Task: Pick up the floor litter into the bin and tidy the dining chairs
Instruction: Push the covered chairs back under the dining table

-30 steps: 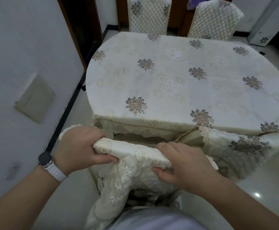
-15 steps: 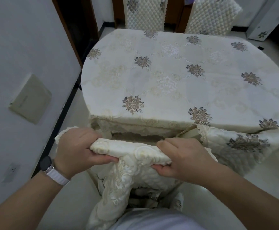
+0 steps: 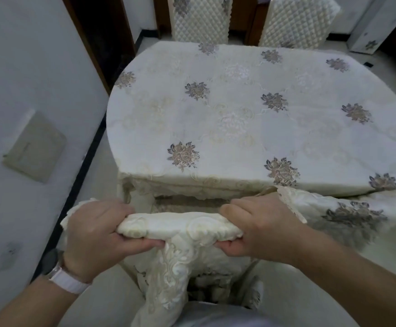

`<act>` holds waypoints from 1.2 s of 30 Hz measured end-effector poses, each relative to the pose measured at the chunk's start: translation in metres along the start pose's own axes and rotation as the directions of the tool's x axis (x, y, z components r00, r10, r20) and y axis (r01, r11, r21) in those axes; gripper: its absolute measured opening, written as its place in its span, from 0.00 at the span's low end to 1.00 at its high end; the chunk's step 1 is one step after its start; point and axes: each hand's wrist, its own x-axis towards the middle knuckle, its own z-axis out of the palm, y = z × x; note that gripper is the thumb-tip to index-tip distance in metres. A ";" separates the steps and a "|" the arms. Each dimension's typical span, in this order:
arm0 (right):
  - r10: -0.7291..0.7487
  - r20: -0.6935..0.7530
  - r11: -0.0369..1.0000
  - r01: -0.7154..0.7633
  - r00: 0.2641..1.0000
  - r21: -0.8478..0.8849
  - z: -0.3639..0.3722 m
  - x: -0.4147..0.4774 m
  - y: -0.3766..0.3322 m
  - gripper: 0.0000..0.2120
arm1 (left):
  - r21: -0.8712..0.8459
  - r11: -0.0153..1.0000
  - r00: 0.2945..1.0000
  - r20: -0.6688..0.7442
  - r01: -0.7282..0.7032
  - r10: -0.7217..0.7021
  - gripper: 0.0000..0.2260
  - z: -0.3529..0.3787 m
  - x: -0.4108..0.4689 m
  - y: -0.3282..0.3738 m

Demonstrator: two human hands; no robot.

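Tidying the chairs looks like the step in hand. The litter half cannot be judged, since no bin and no litter show on the visible stretch of pale glossy floor. Biggest in view is the oval dining table under a cream tablecloth embroidered with grey-brown flowers. It stands close to a white wall on the left, which has a beige square panel set in it.

At the table's far edge, two tall chairs in cream quilted covers stand drawn up to it, so those seem done. The near chair in its cream lace-embroidered cover stands just short of the table's near edge and probably needs only a last push in. A flowered quilted fabric beside it on the right may be another chair's cover; I cannot tell.

The left hand and right hand are apart. Each is clamped round one end of the near chair's padded top rail, fingers over the top and thumbs on the near side. A dark watch on a white strap sits on the left wrist.
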 end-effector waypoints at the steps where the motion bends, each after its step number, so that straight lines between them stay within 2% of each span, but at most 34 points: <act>1: -0.005 -0.001 1.000 0.005 1.000 0.006 0.000 0.003 0.006 0.18 | 0.004 1.000 1.000 -0.010 0.008 -0.008 0.32 0.002 0.004 0.001; 13: 0.075 -0.015 0.997 -0.075 0.997 0.013 -0.010 0.006 0.072 0.19 | -0.063 0.998 0.998 -0.057 -0.032 0.028 0.32 0.048 0.069 0.003; 22: 0.124 -0.069 0.990 -0.128 0.990 -0.057 0.000 0.030 0.096 0.20 | -0.070 0.994 0.995 -0.053 -0.088 0.085 0.32 0.064 0.112 -0.027; 26: 0.105 -0.089 0.993 -0.110 0.990 -0.050 0.004 0.046 0.100 0.19 | -0.057 0.993 0.992 -0.077 -0.101 0.097 0.32 0.064 0.122 -0.044; 32: 0.040 -0.044 0.996 -0.043 0.998 -0.074 0.013 0.061 0.089 0.19 | -0.026 0.995 0.990 -0.111 -0.096 0.092 0.32 0.057 0.105 -0.059; 36: 0.047 -0.035 0.995 -0.049 0.998 -0.082 0.016 0.059 0.081 0.19 | -0.031 0.996 0.991 -0.106 -0.089 0.085 0.31 0.054 0.094 -0.061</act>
